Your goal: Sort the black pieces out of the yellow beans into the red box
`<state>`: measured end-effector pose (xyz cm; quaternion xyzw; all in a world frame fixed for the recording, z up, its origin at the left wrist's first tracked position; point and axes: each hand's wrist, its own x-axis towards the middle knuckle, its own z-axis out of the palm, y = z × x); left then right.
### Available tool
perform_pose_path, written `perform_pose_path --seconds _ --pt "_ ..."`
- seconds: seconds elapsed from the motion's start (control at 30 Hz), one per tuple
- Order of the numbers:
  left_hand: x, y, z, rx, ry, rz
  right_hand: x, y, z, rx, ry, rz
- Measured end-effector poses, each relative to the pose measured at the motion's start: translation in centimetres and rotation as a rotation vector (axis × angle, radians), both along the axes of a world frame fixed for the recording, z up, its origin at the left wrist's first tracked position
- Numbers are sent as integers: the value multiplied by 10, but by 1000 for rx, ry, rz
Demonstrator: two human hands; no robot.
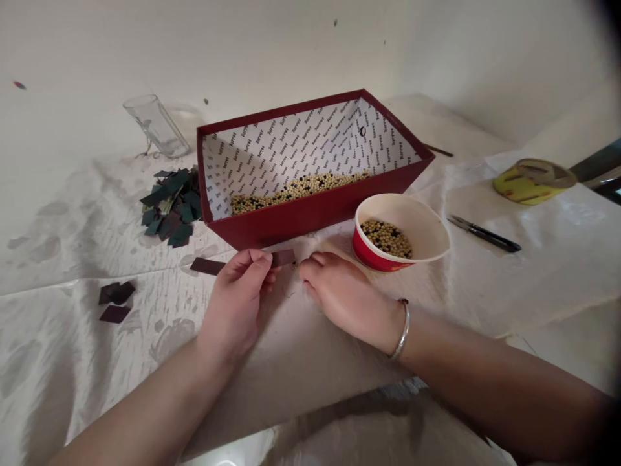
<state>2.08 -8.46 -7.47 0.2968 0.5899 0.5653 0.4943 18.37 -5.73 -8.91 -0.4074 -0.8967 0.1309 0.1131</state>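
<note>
A flat dark brown strip is pinched between the thumb and fingers of my left hand; its other end sticks out to the left. Just right of the strip's end is my right hand, fingers curled together, with a bangle on the wrist. What those fingers hold, if anything, is hidden. Behind both hands stands a dark red box with printed white lining, holding pale and black beads. A red and white paper tub with similar beads sits right of my right hand.
Dark cut pieces are heaped left of the box, and a few more lie near the left. A clear glass leans behind the heap. A black-handled pointed tool and a yellow container are at right, on the pale cloth.
</note>
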Motion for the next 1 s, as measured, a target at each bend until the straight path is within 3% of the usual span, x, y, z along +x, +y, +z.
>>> perform_pose_path --seconds 0.13,0.27,0.43,0.6,0.77,1.0 --pt "-1 0 0 -5 34 -49 4 -4 7 104 287 -3" --pt "1 -2 1 -16 78 -185 4 -5 10 237 532 40" --pt "4 -7 3 -27 55 -324 3 -2 6 265 502 74" --pt "3 -7 5 -13 50 -288 3 -2 6 276 506 36" --pt "3 -6 5 -15 73 -300 1 -3 7 312 442 93" --pt "2 -7 5 44 93 -252 9 0 13 394 608 -50"
